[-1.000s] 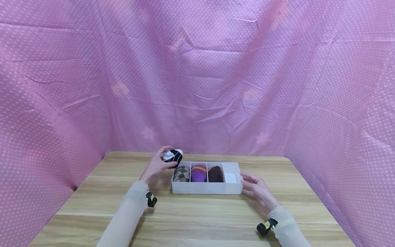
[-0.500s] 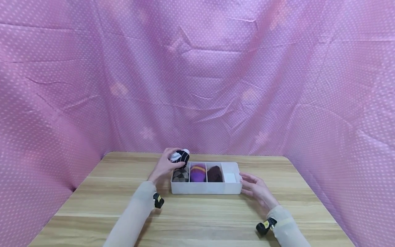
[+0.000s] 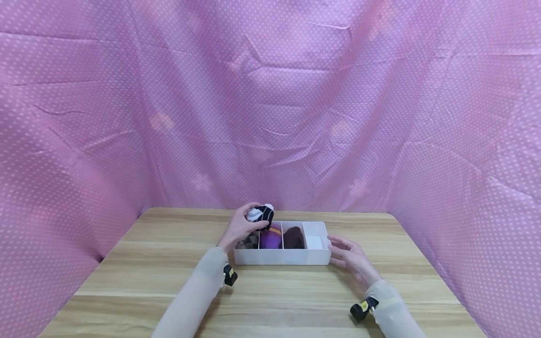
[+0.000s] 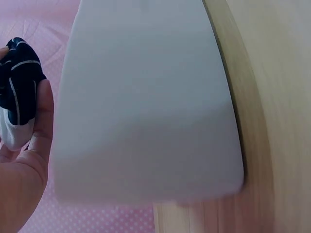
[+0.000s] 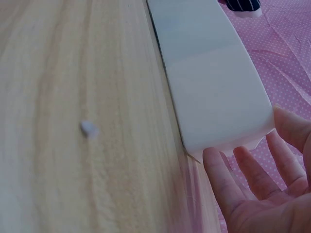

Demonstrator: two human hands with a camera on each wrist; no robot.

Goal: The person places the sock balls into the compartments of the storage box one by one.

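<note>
My left hand (image 3: pixel 237 229) pinches a rolled pair of black socks with white lines and white ends (image 3: pixel 264 216) between thumb and fingers. The socks are held above the left part of a white divided box (image 3: pixel 281 257). Inside it, from left to right, lie checkered grey-brown socks (image 3: pixel 247 242), partly hidden by the hand, purple socks with an orange band (image 3: pixel 270 241), and dark brown socks (image 3: pixel 293 238). The rightmost compartment shows bare white walls. Extended fingers of my right hand (image 5: pixel 262 194) touch the box's right end, with the thumb at its upper edge.
The box stands on a light wood-grain table (image 3: pixel 279 300), toward its far side. Pink dotted cloth (image 3: pixel 270 117) hangs behind and on both sides. Each wrist wears a small black camera, such as the right one (image 3: pixel 363 310).
The left hand has carried the black-and-white socks to the right, from beside the box's left end to above the checkered and purple socks. The right hand has stayed at the box's right end.
</note>
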